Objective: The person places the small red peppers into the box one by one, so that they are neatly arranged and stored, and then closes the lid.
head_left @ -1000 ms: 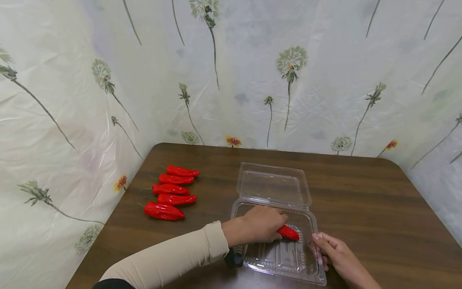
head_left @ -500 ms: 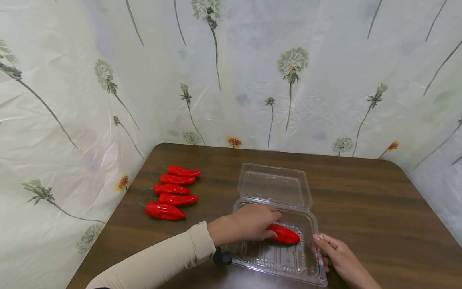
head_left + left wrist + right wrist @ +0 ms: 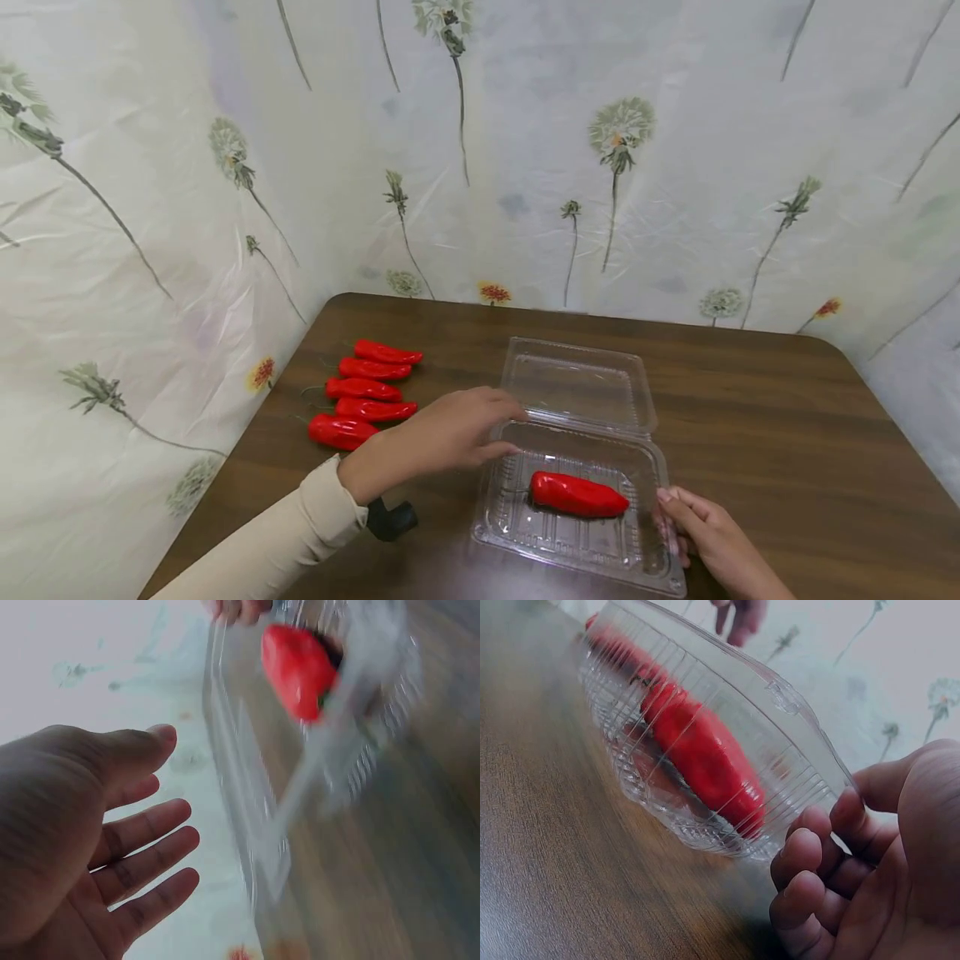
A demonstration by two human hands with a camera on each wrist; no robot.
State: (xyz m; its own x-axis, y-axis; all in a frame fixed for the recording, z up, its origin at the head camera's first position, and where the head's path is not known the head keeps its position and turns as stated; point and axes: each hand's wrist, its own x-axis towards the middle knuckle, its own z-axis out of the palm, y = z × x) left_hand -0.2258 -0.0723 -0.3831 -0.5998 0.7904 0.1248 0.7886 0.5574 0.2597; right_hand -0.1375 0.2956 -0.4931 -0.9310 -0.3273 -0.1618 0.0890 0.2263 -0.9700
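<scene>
Pinching the right rim of the clear plastic container (image 3: pixel 558 542), lower centre of the head frame, the right hand (image 3: pixel 703 527) has thumb and fingers closed on that edge. The left hand (image 3: pixel 450 433) is empty, fingers loosely extended, above the container's left side. One red pepper (image 3: pixel 577 495) lies inside, stem leftward; five more red peppers (image 3: pixel 363 389) lie at centre left. Assessment: pepper likely light, firm-skinned and slippery from its gloss; best held round the thick body, not the thin stem. Container likely light, flexible, easily dented; best held by its rim.
</scene>
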